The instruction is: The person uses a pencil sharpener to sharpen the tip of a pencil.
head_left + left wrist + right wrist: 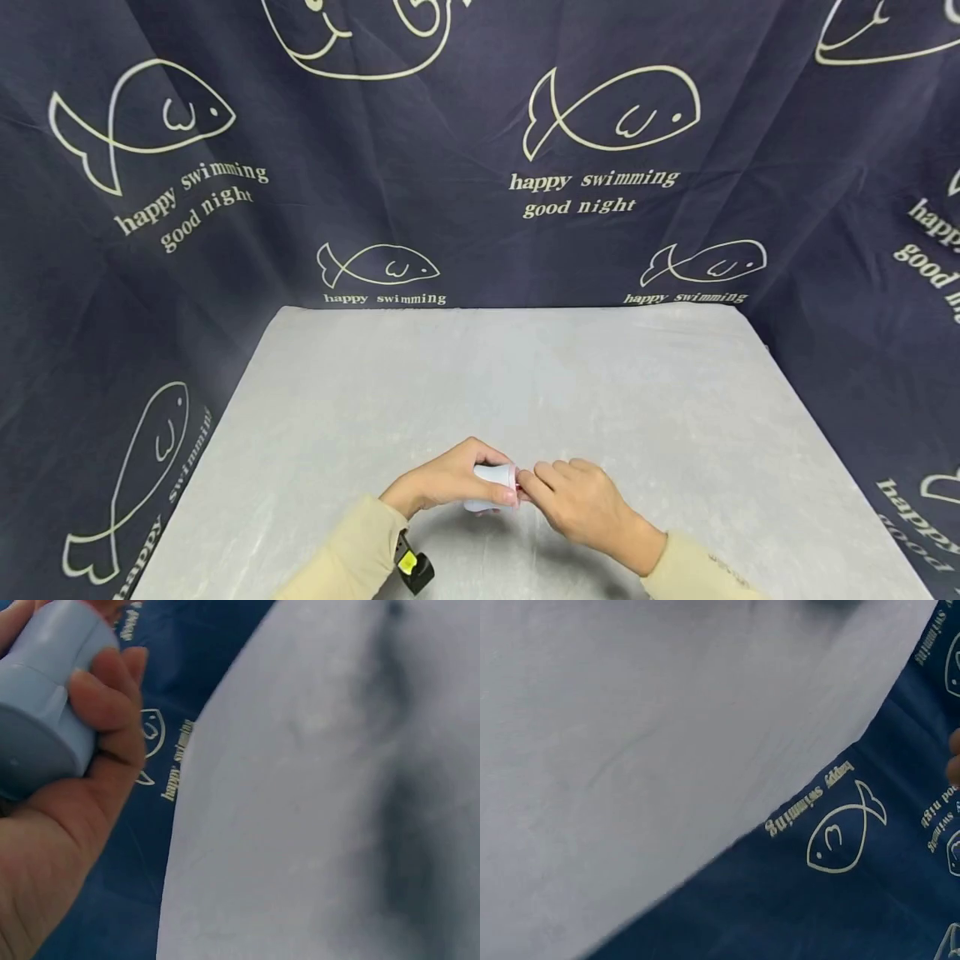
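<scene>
In the head view my left hand [459, 477] grips a pale blue waisted cylinder [491, 475] with a pink rim at its right end. Seen from the left wrist, the cylinder [45, 697] shows its flat base toward the camera, and curled fingers [109, 701] wrap its side. My right hand [573, 502] is at the pink end, its thumb and index finger pinching a small red piece [518, 485] there. Those fingertips cover most of the piece, so its kind is unclear. Only a bit of finger [955, 761] shows at the right wrist view's edge.
Both hands are above a table with a pale grey cover [525, 375], near its front. Dark blue curtains [480, 167] with fish drawings and lettering hang behind and at both sides. A black strap with a yellow-marked device [412, 564] is on the left wrist.
</scene>
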A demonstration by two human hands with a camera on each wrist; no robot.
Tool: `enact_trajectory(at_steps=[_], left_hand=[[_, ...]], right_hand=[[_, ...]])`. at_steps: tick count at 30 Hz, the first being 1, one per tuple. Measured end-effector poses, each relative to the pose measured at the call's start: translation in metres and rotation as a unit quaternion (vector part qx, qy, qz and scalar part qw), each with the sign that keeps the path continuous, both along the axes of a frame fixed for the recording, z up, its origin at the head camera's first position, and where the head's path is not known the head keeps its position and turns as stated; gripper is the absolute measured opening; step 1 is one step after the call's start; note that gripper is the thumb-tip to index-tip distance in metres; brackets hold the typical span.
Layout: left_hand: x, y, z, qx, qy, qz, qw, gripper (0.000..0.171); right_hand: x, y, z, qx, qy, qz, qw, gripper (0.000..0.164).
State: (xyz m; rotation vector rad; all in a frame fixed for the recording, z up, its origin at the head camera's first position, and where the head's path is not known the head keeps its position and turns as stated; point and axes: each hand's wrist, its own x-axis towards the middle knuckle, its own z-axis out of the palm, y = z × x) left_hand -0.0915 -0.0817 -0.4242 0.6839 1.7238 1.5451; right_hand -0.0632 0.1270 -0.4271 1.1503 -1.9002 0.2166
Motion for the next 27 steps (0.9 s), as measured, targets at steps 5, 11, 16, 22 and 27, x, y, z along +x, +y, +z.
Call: enact_trajectory(at_steps=[5,11,16,22,27], left_hand=[[0.006,0.005,0.0,-0.089,0.228,0.016,0.9695,0.032],[0.012,0.008,0.004,-0.144,0.413,0.003,0.8995,0.041],[0.012,0.007,0.005,-0.164,0.412,0.01,0.8962,0.044],[0.006,0.001,0.006,-0.148,0.317,0.034,0.9363,0.045],[-0.001,-0.002,0.01,-0.084,0.159,0.031,0.9831,0.034]], right_hand=[[0.007,0.002,0.003,-0.034,-0.373,0.017,0.927,0.03],[0.011,0.006,0.016,-0.063,-0.642,-0.04,0.763,0.026],[0.02,0.003,0.005,-0.062,-0.524,-0.05,0.848,0.013],[0.022,0.001,-0.009,-0.077,-0.273,-0.058,0.957,0.024],[0.014,-0.003,-0.006,-0.055,-0.081,-0.084,0.992,0.036]])
